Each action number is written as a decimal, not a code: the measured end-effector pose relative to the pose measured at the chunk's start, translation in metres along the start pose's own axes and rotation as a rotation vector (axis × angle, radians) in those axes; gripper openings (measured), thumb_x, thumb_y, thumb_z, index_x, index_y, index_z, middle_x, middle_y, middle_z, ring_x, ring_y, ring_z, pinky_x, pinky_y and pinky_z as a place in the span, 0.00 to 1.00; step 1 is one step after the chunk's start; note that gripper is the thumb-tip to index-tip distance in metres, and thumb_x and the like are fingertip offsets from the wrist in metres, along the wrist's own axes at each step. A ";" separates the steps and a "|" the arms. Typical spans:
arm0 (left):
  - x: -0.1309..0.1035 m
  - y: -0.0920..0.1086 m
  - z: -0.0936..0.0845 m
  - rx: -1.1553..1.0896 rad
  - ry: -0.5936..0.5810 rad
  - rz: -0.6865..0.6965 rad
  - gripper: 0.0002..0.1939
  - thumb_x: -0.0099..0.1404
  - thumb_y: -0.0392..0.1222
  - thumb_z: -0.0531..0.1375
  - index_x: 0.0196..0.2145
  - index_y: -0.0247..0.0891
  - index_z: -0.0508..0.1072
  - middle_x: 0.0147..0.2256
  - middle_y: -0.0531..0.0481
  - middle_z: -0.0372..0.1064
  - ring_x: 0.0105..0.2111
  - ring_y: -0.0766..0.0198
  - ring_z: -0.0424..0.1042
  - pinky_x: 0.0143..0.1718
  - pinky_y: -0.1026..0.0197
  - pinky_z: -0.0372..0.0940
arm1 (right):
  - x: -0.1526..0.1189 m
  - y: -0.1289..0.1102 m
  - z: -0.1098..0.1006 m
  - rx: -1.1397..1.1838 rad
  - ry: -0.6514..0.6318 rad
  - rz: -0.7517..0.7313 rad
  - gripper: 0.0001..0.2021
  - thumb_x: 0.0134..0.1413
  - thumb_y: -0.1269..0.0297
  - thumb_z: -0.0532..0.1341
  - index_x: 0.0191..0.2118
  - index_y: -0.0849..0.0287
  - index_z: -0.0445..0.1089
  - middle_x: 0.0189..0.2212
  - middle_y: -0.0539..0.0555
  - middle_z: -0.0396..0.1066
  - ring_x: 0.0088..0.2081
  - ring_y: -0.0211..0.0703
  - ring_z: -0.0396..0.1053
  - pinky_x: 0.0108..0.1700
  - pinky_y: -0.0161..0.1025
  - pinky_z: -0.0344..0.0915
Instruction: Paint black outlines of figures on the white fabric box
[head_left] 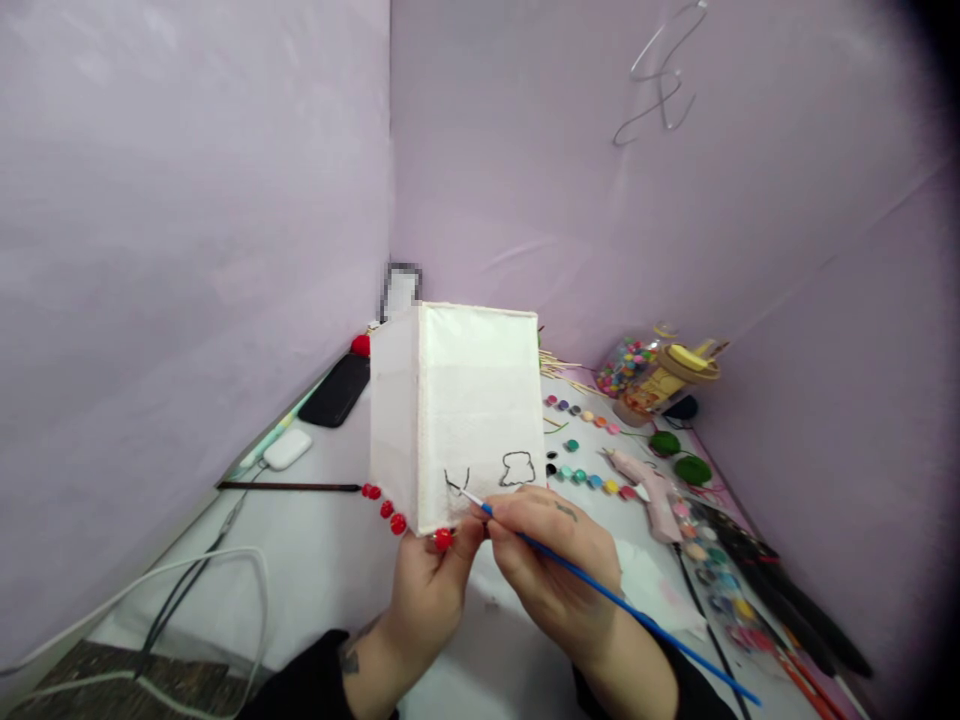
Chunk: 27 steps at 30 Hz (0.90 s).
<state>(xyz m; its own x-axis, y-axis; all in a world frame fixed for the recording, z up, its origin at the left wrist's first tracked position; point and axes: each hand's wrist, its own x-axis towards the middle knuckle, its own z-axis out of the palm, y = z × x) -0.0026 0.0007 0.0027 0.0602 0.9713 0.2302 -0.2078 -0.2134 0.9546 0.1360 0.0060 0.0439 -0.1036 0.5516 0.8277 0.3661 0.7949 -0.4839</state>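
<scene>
A white box-shaped lantern (480, 390) with fabric-like sides stands raised before me, two of its faces showing. Red beads (397, 523) run along its lower edge. My left hand (431, 590) grips it from below at the bottom corner; some of its fingers are hidden behind. Between the thumb and fingers of my right hand (559, 560) is a thin blue paintbrush (622, 603), its tip touching the front face. Dark curved lines (457, 482) are at the tip, and a wavy closed outline (517, 468) is drawn to their right.
Paint pots (592, 481) in rows, a pink glue gun (649, 490), pliers (780, 580) and green yarn balls (691, 470) lie on the right. A jar of coloured beads (626, 362) stands behind. Leftward are a black phone (337, 388), a white earbud case (288, 449), a dark stick (289, 487) and cables (202, 555).
</scene>
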 end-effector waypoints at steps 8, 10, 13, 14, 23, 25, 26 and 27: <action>0.000 0.000 0.002 -0.006 0.018 -0.005 0.25 0.73 0.63 0.64 0.47 0.38 0.88 0.45 0.39 0.89 0.48 0.44 0.87 0.53 0.51 0.81 | 0.002 -0.003 -0.001 -0.012 -0.010 0.018 0.12 0.61 0.79 0.62 0.43 0.53 0.74 0.28 0.50 0.81 0.26 0.40 0.77 0.30 0.35 0.75; 0.001 0.000 0.002 -0.012 0.020 -0.010 0.25 0.73 0.63 0.65 0.47 0.38 0.88 0.45 0.40 0.89 0.49 0.44 0.87 0.54 0.50 0.80 | 0.003 -0.004 -0.001 -0.015 -0.004 0.016 0.12 0.60 0.79 0.62 0.43 0.53 0.73 0.28 0.50 0.80 0.25 0.40 0.76 0.29 0.36 0.75; 0.001 0.000 0.001 -0.013 0.015 -0.012 0.25 0.73 0.63 0.65 0.47 0.39 0.88 0.45 0.40 0.89 0.49 0.44 0.87 0.54 0.50 0.81 | 0.003 -0.004 0.000 -0.010 0.015 0.018 0.13 0.59 0.79 0.61 0.43 0.52 0.73 0.28 0.50 0.80 0.25 0.40 0.76 0.30 0.36 0.76; 0.001 0.000 0.001 -0.011 0.013 -0.012 0.24 0.73 0.63 0.65 0.46 0.39 0.89 0.45 0.40 0.89 0.48 0.44 0.87 0.53 0.50 0.81 | 0.003 -0.004 0.000 -0.004 0.020 0.021 0.13 0.59 0.79 0.61 0.43 0.52 0.73 0.28 0.50 0.80 0.26 0.40 0.77 0.30 0.36 0.76; 0.001 0.000 0.001 0.005 0.013 0.002 0.26 0.72 0.64 0.64 0.44 0.37 0.89 0.45 0.38 0.89 0.48 0.44 0.88 0.53 0.52 0.81 | 0.002 -0.002 0.002 -0.018 0.019 0.001 0.11 0.62 0.77 0.62 0.44 0.53 0.72 0.28 0.50 0.80 0.26 0.40 0.77 0.30 0.36 0.76; 0.002 0.001 0.002 0.002 0.018 0.002 0.26 0.72 0.64 0.64 0.45 0.37 0.88 0.45 0.38 0.89 0.48 0.44 0.87 0.53 0.51 0.81 | 0.003 -0.001 0.003 -0.023 0.018 -0.004 0.11 0.62 0.78 0.61 0.43 0.53 0.72 0.28 0.50 0.80 0.26 0.40 0.76 0.29 0.36 0.76; 0.002 0.001 0.002 0.001 0.020 -0.001 0.27 0.72 0.64 0.64 0.45 0.37 0.88 0.44 0.38 0.89 0.49 0.44 0.87 0.54 0.51 0.80 | 0.003 -0.001 0.003 -0.024 0.018 -0.003 0.11 0.62 0.78 0.61 0.43 0.53 0.72 0.27 0.50 0.79 0.25 0.40 0.76 0.29 0.36 0.75; 0.002 0.002 0.002 0.000 0.022 -0.006 0.27 0.72 0.64 0.64 0.45 0.37 0.88 0.44 0.38 0.89 0.49 0.44 0.87 0.54 0.50 0.80 | 0.003 -0.002 0.003 -0.024 0.019 -0.001 0.11 0.61 0.78 0.61 0.43 0.53 0.72 0.27 0.50 0.79 0.25 0.40 0.75 0.29 0.36 0.75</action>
<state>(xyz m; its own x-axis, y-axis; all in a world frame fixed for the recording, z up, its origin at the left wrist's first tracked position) -0.0011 0.0020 0.0052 0.0399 0.9746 0.2203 -0.2076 -0.2076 0.9559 0.1323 0.0072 0.0462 -0.0862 0.5459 0.8334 0.3885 0.7887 -0.4765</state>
